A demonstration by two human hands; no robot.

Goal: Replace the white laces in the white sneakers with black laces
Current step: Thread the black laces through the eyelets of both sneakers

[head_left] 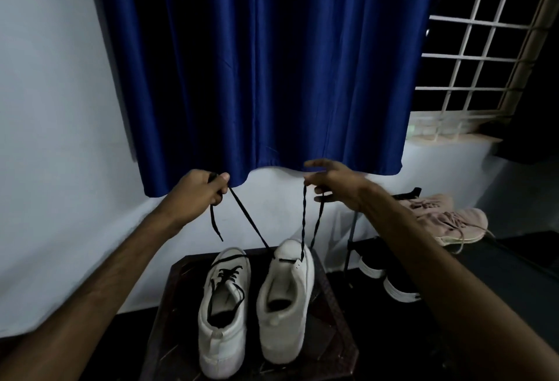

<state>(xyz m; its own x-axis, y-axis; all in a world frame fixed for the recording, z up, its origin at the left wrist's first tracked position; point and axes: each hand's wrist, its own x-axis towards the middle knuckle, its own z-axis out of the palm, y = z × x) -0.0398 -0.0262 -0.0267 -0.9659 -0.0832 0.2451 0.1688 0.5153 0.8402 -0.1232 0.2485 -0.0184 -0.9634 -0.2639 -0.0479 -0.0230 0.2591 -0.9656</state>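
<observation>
hanging behind is a blue curtain (257, 62). on a dark stool (329, 329) below stand the left sneaker (222, 335), laced in black, and the right sneaker (287, 335). the left hand (196, 196) fists one end of the black lace (248, 216); the right hand (338, 184) pinches the other, both strands rising from the right sneaker's front eyelets.

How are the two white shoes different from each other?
The left sneaker has a black lace criss-crossed up its front; the right sneaker's lace runs only through the holes nearest the toe of the right sneaker. The left sneaker's black lace lies loose on it; the right sneaker's lace is held up by the left hand and the right hand. Both are white, side by side, toes toward the wall.
</observation>
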